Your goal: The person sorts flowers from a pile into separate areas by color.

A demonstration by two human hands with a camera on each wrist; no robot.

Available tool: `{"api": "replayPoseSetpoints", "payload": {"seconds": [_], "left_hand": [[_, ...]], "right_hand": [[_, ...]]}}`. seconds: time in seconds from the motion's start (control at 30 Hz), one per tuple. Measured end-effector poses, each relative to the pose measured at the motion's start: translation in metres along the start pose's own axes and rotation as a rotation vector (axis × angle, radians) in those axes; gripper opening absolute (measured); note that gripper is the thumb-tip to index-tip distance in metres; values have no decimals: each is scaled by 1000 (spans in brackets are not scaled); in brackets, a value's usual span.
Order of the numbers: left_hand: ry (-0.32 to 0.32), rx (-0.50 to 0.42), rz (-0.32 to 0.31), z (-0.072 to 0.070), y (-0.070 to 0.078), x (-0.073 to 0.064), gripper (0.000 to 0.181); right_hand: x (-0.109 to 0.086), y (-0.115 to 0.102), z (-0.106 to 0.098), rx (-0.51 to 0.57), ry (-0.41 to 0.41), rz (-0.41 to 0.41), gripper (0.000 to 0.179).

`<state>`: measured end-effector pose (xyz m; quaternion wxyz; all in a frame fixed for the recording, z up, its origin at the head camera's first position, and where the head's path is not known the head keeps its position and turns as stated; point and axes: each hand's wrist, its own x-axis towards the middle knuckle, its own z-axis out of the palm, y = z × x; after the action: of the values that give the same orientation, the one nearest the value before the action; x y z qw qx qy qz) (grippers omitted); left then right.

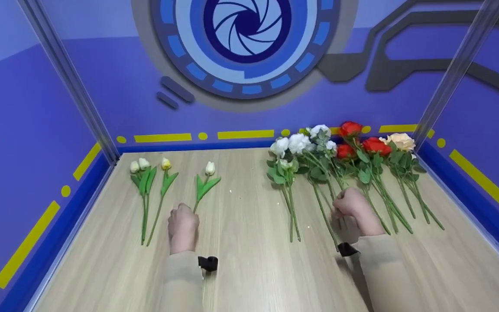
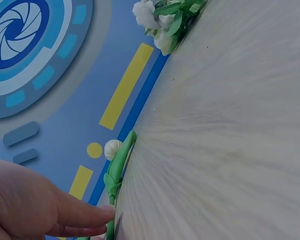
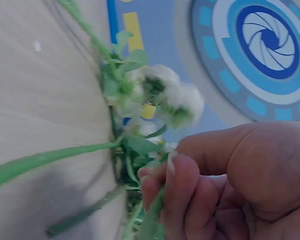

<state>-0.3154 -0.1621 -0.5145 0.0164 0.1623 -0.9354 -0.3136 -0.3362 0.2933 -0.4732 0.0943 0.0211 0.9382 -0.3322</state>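
My left hand pinches the lower stem of a white tulip that lies on the table. In the left wrist view the fingertips meet at the green stem below the leaves. To its left lie a yellow-tinged tulip and a pair of white tulips. My right hand holds a green flower stem between thumb and fingers, among the white roses and red roses. Which bloom that stem bears cannot be told, as leaves and fingers overlap it.
A peach rose lies at the far right of the wooden table. Short white-flowered stems lie left of my right hand. Blue panels with a printed round emblem wall in the back and sides.
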Motion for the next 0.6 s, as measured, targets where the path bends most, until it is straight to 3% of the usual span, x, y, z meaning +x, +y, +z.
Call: {"api": "replayPoseSetpoints", "payload": {"seconds": [0.1,0.27,0.33,0.47,0.6], "left_hand": [[-6,-1,-8,-1,1,0,21],[-19,-9,-22,0,1,0,23],[-14,-11,-19,0,1,0,22],[-12,-14,-15,0,0,-1,22],[-16,-12,-17,0,0,-1,22]], "right_hand": [[-3,-2,-7,87,-1,19,36],[-3,2,-12,307,-19,73,18],[-3,5,-12,377,-26,92,26],[1,12,-6,356,-60,138,26],[7,18,2,212,-81,160,25]]}}
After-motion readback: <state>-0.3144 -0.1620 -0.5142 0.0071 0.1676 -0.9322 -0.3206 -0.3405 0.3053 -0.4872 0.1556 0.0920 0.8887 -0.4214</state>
